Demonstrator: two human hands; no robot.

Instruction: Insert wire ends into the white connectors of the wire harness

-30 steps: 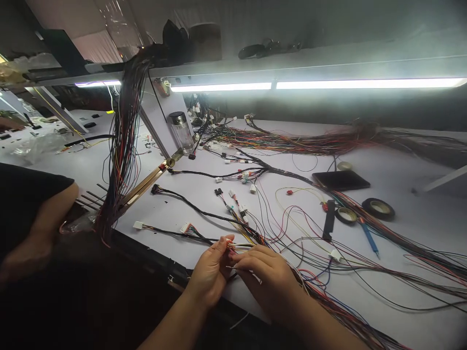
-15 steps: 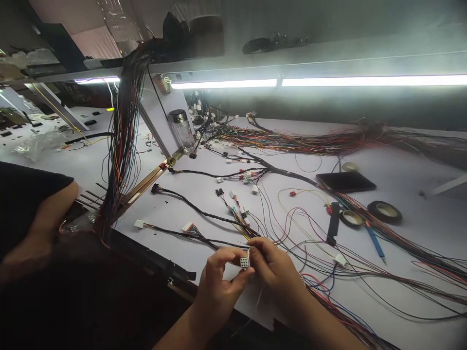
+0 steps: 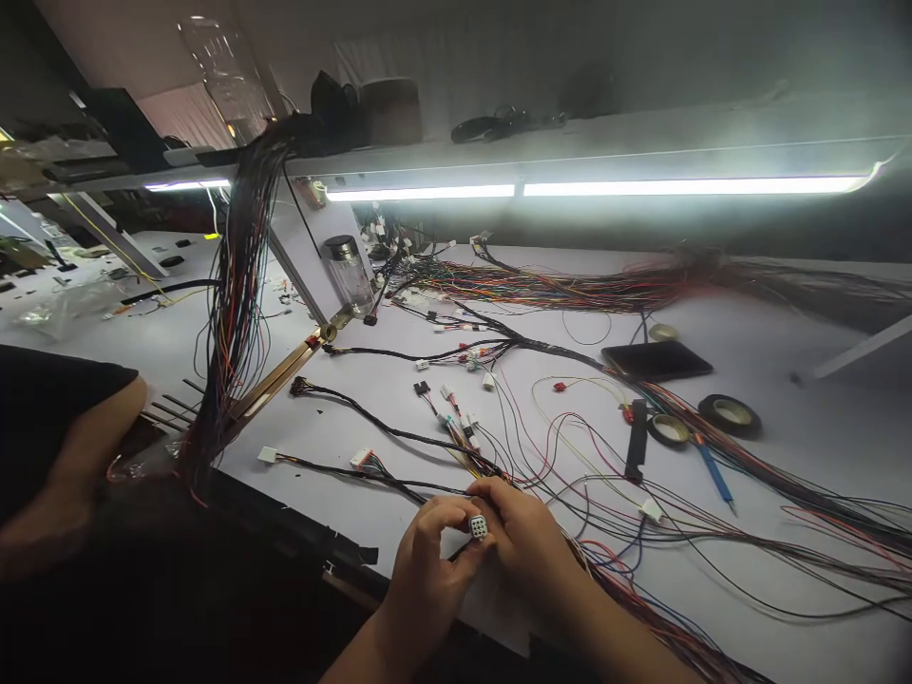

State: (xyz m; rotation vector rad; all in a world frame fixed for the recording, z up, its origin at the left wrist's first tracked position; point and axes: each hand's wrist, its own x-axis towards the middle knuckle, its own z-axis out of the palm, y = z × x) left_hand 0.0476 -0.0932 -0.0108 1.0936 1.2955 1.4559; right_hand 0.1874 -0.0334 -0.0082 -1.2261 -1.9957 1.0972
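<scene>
Near edge of bench (image 3: 798, 380), bottom centre: left hand (image 3: 427, 579) and right hand (image 3: 534, 546) meet, fingertips together.
- Small white connector (image 3: 478, 525) sits between the two hands, just above the bench edge, its grid of sockets facing the camera.
- Left fingers (image 3: 436, 513) are closed on it, index above and thumb below.
- Right fingers (image 3: 499, 494) are curled shut against its right side. How the wires enter it is hidden behind them.

Far left, same depth: another person's bare arm (image 3: 78, 446) with a dark sleeve, blurred.

Just beyond the hands: loose wires (image 3: 605, 503) in red, black and yellow, spread flat and running off to the right.

Mid-bench, right:
- blue-handled tool (image 3: 712, 472)
- two tape rolls (image 3: 729, 415) lying side by side
- black strip (image 3: 636, 439)
- dark flat device (image 3: 655, 361) behind them

Mid-bench, left: thick hanging wire bundle (image 3: 235, 304) dropping from the shelf.

Farther back: glass jar (image 3: 349, 274) upright, and a long coloured harness (image 3: 570, 285) along the rear of the bench. Light strip (image 3: 598, 187) lit overhead.
</scene>
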